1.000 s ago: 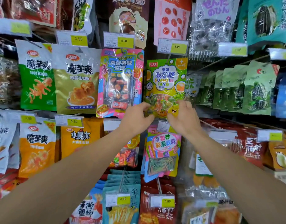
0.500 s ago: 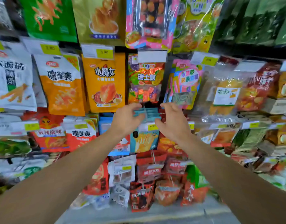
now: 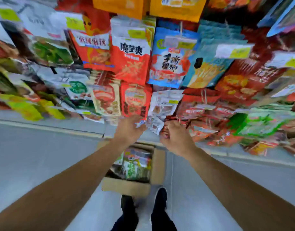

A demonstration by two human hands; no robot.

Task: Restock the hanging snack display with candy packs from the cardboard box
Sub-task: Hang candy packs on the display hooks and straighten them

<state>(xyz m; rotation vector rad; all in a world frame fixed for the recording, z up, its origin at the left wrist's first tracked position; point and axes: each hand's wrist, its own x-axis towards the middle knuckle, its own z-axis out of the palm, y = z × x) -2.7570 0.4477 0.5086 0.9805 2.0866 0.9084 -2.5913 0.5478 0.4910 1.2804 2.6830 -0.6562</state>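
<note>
**Hands Over the Open Box, Below the Display**

While both of our arms reach forward and down, the frame is blurred, so fine detail is limited. Our left hand (image 3: 129, 129) is seen from the back, with the fingers loosely curled and nothing visibly held in them. Our right hand (image 3: 176, 137) sits just beside it, apart from it, fingers likewise loosely bent and empty as far as the blur allows us to judge. We cannot tell whether either set of fingertips touches the lowest packets of the rack.

The cardboard box (image 3: 157, 165) stands on the grey floor (image 3: 43, 155) directly beneath our hands, with its flaps open. Inside it lie the candy packs (image 3: 136, 164), green and multicoloured, stacked against one another; their print is unreadable. Our two dark shoes (image 3: 160, 197) stand just behind the near wall of the box.

The hanging snack display (image 3: 143, 64) fills the upper half of the view. Red, orange, blue and white packets hang in overlapping rows, several carrying yellow price tags (image 3: 240, 52). A clear packet (image 3: 163, 105) with white printing hangs in the lowest row, just above the gap between our hands. A red packet (image 3: 135, 99) hangs beside it on the left.
</note>
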